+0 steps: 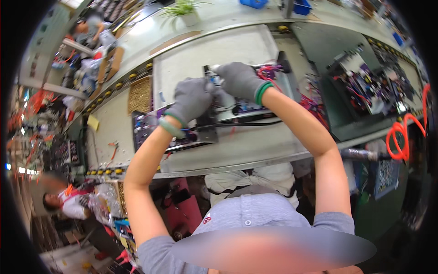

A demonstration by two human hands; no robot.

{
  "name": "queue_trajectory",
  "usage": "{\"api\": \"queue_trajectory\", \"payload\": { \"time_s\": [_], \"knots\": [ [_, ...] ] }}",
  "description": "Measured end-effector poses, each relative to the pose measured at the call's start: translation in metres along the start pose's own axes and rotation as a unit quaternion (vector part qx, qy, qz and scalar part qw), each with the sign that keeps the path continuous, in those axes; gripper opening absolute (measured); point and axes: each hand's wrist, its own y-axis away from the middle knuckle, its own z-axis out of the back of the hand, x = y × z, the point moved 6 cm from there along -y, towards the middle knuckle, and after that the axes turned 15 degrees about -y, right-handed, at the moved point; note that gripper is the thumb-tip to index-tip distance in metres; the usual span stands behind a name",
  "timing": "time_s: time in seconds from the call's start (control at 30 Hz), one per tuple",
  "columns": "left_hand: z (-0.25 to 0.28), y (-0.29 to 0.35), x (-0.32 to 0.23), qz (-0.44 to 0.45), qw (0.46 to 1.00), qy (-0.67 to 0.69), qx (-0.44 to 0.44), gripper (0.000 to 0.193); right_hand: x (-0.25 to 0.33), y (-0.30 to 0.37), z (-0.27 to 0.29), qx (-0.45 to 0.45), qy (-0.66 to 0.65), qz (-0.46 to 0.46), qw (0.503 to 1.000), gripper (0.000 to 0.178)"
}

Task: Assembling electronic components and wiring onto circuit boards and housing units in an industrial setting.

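Your left hand (194, 98) and right hand (239, 80), both gloved, met over a metal chassis (214, 123) lying mid-counter (255, 146), fingers curled together on a small part (214, 82) at its far edge, red wires (269, 71) just right.

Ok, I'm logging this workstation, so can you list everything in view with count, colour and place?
metal chassis: one, grey, middle of the tray under both hands
tray: one, pale grey, on the conveyor
wire bundle: one, red and purple, by the right hand
second chassis: one, dark with coloured wires, right
coiled hose: one, orange, far right
potted plant: one, green, top
yellow note: one, left
left hand: grey glove, on chassis
right hand: grey glove, on chassis top
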Motion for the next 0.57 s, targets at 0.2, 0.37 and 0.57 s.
{"api": "queue_trajectory", "payload": {
  "time_s": [0.2, 0.37, 0.57],
  "knots": [
    [0.002, 0.007, 0.0, -0.007, 0.998, 0.041, -0.043, 0.043, -0.044, 0.114, 0.091, -0.356, 0.047, 0.153, 0.921, 0.045],
    [0.003, 0.008, -0.001, 0.011, 0.998, 0.04, -0.036, 0.036, -0.178, 0.18, 0.117, -0.339, 0.106, -0.03, 0.934, 0.048],
    [0.003, 0.008, 0.006, 0.033, 0.995, 0.091, 0.012, 0.037, -0.311, 0.239, 0.073, -0.144, 0.381, -0.343, 0.846, 0.096]
  ]
}}
